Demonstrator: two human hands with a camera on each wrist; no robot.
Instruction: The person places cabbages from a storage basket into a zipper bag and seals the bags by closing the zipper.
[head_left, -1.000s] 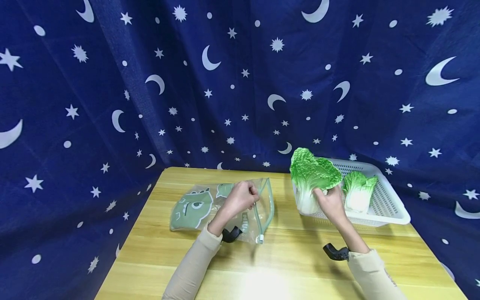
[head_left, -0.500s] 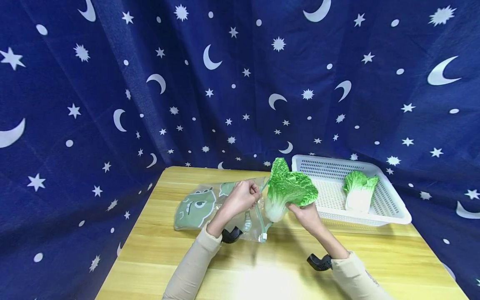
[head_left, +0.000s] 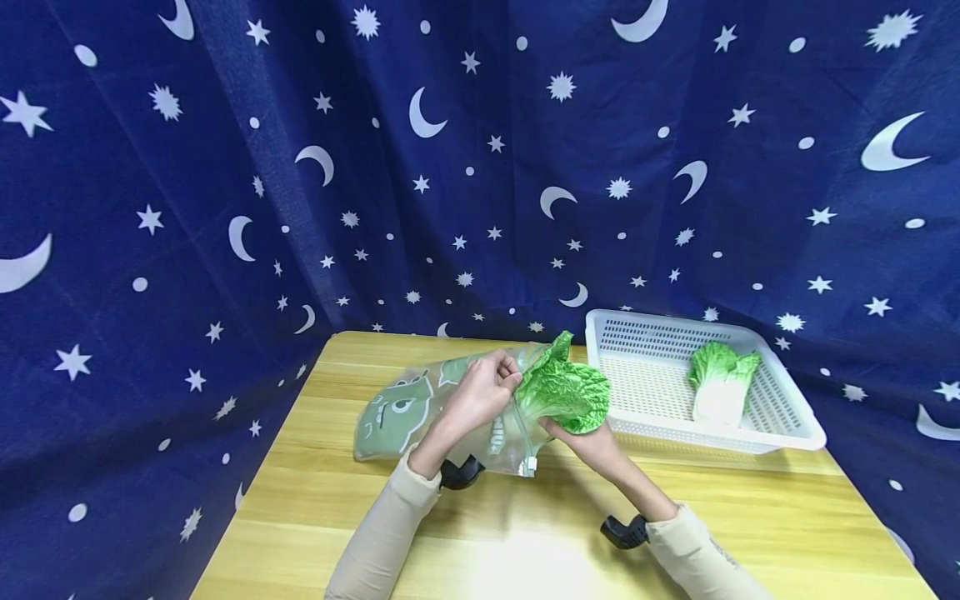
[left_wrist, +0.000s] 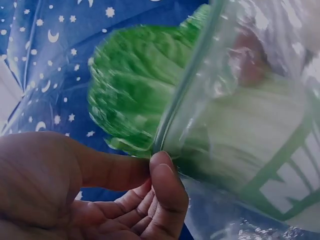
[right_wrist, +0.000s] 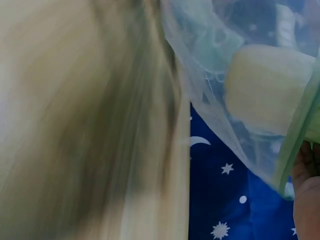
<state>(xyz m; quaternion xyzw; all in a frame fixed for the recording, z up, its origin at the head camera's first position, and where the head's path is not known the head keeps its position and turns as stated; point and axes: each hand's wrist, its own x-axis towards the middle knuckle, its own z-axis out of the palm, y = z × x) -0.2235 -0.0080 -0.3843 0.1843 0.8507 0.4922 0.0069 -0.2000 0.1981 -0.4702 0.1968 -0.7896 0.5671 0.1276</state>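
Observation:
My left hand (head_left: 483,387) pinches the green zip edge of a clear zip bag (head_left: 401,417) printed with a green cartoon dinosaur. In the left wrist view its thumb and forefinger (left_wrist: 167,182) meet on that rim. My right hand (head_left: 588,446) holds a napa cabbage (head_left: 566,392) at the bag's mouth. The cabbage's white base (right_wrist: 267,90) lies inside the bag, seen through the plastic in the right wrist view. Its leafy green top (left_wrist: 135,85) sticks out past the rim. A white slider (head_left: 528,465) sits at the near end of the zip.
A white perforated basket (head_left: 637,421) stands at the back right of the wooden table (head_left: 315,517). Another napa cabbage (head_left: 722,383) lies in its right half. Behind the table hangs a dark blue curtain (head_left: 510,208) with moons and stars.
My right hand has carried the cabbage left, from over the basket to the bag, and its base has entered the mouth. The left hand has kept its pinch on the rim.

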